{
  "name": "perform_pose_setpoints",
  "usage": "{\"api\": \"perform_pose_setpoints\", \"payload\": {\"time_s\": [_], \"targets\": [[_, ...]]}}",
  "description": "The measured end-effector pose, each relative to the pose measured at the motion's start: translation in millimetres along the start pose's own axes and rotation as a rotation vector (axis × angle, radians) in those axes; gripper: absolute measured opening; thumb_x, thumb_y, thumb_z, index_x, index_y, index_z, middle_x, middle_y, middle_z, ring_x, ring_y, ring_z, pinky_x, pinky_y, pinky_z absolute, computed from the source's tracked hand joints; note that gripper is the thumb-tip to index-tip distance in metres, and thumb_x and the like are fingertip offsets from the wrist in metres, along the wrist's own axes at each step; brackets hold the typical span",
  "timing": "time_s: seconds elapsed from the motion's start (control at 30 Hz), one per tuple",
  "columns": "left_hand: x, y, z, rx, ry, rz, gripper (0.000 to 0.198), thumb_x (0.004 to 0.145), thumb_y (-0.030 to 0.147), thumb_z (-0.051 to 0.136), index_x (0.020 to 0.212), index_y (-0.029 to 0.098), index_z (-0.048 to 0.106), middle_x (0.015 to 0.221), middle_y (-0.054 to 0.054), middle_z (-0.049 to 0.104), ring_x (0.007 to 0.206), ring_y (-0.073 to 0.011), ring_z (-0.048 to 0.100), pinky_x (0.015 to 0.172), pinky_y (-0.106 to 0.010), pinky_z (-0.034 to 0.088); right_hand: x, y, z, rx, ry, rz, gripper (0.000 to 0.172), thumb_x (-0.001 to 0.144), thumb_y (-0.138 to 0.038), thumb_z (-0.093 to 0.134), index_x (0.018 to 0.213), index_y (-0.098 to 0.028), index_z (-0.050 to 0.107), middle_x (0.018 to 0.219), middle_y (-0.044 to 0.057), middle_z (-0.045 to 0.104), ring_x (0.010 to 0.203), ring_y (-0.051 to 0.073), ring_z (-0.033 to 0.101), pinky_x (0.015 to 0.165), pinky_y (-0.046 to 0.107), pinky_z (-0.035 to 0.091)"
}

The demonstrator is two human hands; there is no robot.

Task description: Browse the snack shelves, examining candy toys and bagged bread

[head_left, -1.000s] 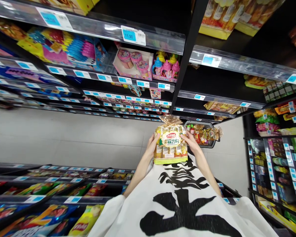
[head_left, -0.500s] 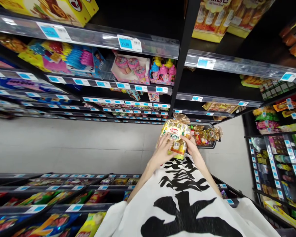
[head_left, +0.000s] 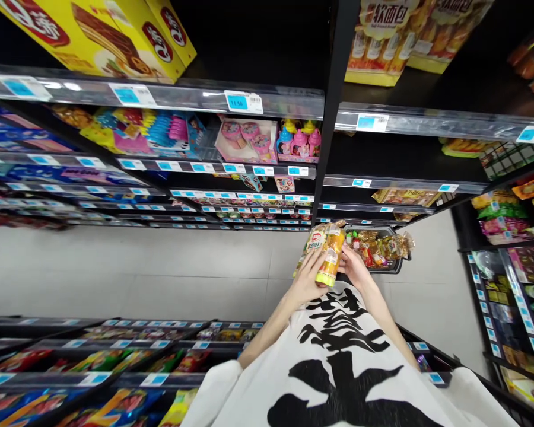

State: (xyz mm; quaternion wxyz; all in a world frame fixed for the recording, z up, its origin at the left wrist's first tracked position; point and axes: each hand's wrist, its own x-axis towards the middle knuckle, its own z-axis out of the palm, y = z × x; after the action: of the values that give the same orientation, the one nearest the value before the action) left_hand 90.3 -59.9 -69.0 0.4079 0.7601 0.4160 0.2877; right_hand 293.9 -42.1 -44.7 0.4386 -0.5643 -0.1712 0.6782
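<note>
A bag of bread [head_left: 333, 249] with yellow-and-clear printed wrapping is held in front of my body, turned so a side panel shows. My left hand [head_left: 310, 279] grips its left and lower part, fingers spread over the printed front. On the other side my right hand [head_left: 352, 267] holds the bag's right edge with bent fingers. Just beyond my right hand is a dark shopping basket [head_left: 394, 268] at floor level. Inside the basket lie small colourful packets and a gold-wrapped bag [head_left: 389, 244].
Black shelves with price tags [head_left: 244, 102] rise ahead, holding yellow cake boxes [head_left: 129, 41], toys and more bread bags [head_left: 378, 44]. Snack shelves [head_left: 115, 356] run close behind me. Another rack [head_left: 507, 284] stands at the right. Grey tiled floor [head_left: 204, 261] lies between.
The bread bag has been turned from its front toward a side panel. My left hand has shifted lower round it, and the whole view has tilted slightly.
</note>
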Motion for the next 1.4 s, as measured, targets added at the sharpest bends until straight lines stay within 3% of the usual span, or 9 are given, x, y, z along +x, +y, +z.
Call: {"api": "perform_pose_setpoints", "payload": {"time_s": [0.13, 0.23, 0.4, 0.53, 0.63, 0.87, 1.03, 1.2, 1.4], "targets": [[1.1, -24.6, 1.0, -0.7, 0.193, -0.297, 0.099, 0.068, 0.035, 0.085, 0.156, 0.024, 0.041, 0.157, -0.015, 0.052, 0.143, -0.0379, 0.052, 0.121, -0.056, 0.04, -7.2, -10.4, 0.2, 0.04, -0.128, -0.009, 0.041, 0.079, -0.043, 0.084, 0.115, -0.025, 0.076, 0.125, 0.01, 0.077, 0.106, 0.029, 0.077, 0.092, 0.045, 0.063], [-5.3, -43.5, 6.8, -1.054, 0.303, -0.533, 0.086, 0.066, 0.05, 0.085, 0.142, 0.024, 0.052, 0.141, -0.013, 0.066, 0.136, -0.039, 0.058, 0.115, -0.057, 0.045, -10.5, -11.4, 6.9, 0.0, -0.188, -0.024, 0.039, 0.079, -0.043, 0.084, 0.114, -0.026, 0.077, 0.139, 0.009, 0.071, 0.121, 0.029, 0.072, 0.101, 0.043, 0.059], [-15.2, -55.4, 9.0, -1.05, 0.452, -0.687, 0.066, 0.077, 0.066, 0.064, 0.13, 0.026, 0.06, 0.141, -0.01, 0.067, 0.141, -0.0408, 0.052, 0.115, -0.056, 0.046, -9.4, 0.0, 10.7, -0.062, -0.104, -0.164, 0.036, 0.077, -0.042, 0.084, 0.11, -0.028, 0.076, 0.131, 0.007, 0.074, 0.11, 0.026, 0.075, 0.096, 0.04, 0.058], [-12.9, -51.8, -5.4, -1.033, 0.581, -0.678, 0.075, 0.079, 0.07, 0.052, 0.14, 0.027, 0.056, 0.152, -0.009, 0.06, 0.149, -0.0413, 0.042, 0.114, -0.055, 0.048, -0.5, 8.3, -3.5, -0.042, 0.152, -0.245, 0.04, 0.072, -0.046, 0.088, 0.103, -0.027, 0.072, 0.109, 0.005, 0.078, 0.091, 0.022, 0.075, 0.083, 0.038, 0.06], [-12.1, -47.7, -16.6, -1.072, 0.673, -0.654, 0.079, 0.075, 0.068, 0.054, 0.145, 0.029, 0.052, 0.154, -0.006, 0.058, 0.15, -0.0422, 0.042, 0.112, -0.057, 0.05, 2.2, 6.7, -12.2, -0.018, 0.191, -0.204, 0.054, 0.07, -0.047, 0.089, 0.116, -0.03, 0.068, 0.117, 0.004, 0.075, 0.096, 0.023, 0.074, 0.082, 0.038, 0.061], [-17.4, -27.1, -8.6, -0.919, 0.521, -0.522, 0.091, 0.073, 0.083, 0.043, 0.144, 0.029, 0.058, 0.142, -0.01, 0.068, 0.143, -0.044, 0.05, 0.109, -0.058, 0.052, -14.7, 8.9, 12.4, 0.084, -0.141, -0.099, 0.06, 0.073, -0.049, 0.087, 0.128, -0.032, 0.067, 0.127, 0.006, 0.076, 0.115, 0.03, 0.073, 0.089, 0.044, 0.063], [-15.3, -17.4, 0.9, -1.065, 0.42, -0.573, 0.083, 0.068, 0.079, 0.053, 0.135, 0.031, 0.064, 0.132, -0.009, 0.073, 0.145, -0.0438, 0.047, 0.116, -0.058, 0.045, -21.3, 14.7, 27.8, 0.162, -0.08, -0.083, 0.06, 0.073, -0.049, 0.084, 0.126, -0.028, 0.067, 0.119, 0.007, 0.079, 0.114, 0.035, 0.073, 0.093, 0.051, 0.063], [-19.1, -31.5, -7.4, -1.171, 0.364, -0.631, 0.092, 0.055, 0.088, 0.067, 0.125, 0.029, 0.069, 0.134, -0.011, 0.072, 0.147, -0.047, 0.044, 0.116, -0.061, 0.042, -20.7, 3.3, 16.1, 0.173, -0.026, -0.13, 0.055, 0.071, -0.044, 0.085, 0.122, -0.031, 0.069, 0.12, 0.005, 0.078, 0.114, 0.036, 0.073, 0.097, 0.054, 0.061], [-19.3, -35.7, -21.2, -1.18, 0.311, -0.625, 0.084, 0.077, 0.087, 0.056, 0.13, 0.023, 0.066, 0.138, -0.014, 0.069, 0.14, -0.0413, 0.054, 0.116, -0.06, 0.044, -23.7, -17.4, -4.4, -0.085, -0.096, -0.157, 0.044, 0.065, -0.046, 0.091, 0.102, -0.028, 0.075, 0.109, 0.008, 0.08, 0.109, 0.037, 0.073, 0.092, 0.05, 0.061]]}}
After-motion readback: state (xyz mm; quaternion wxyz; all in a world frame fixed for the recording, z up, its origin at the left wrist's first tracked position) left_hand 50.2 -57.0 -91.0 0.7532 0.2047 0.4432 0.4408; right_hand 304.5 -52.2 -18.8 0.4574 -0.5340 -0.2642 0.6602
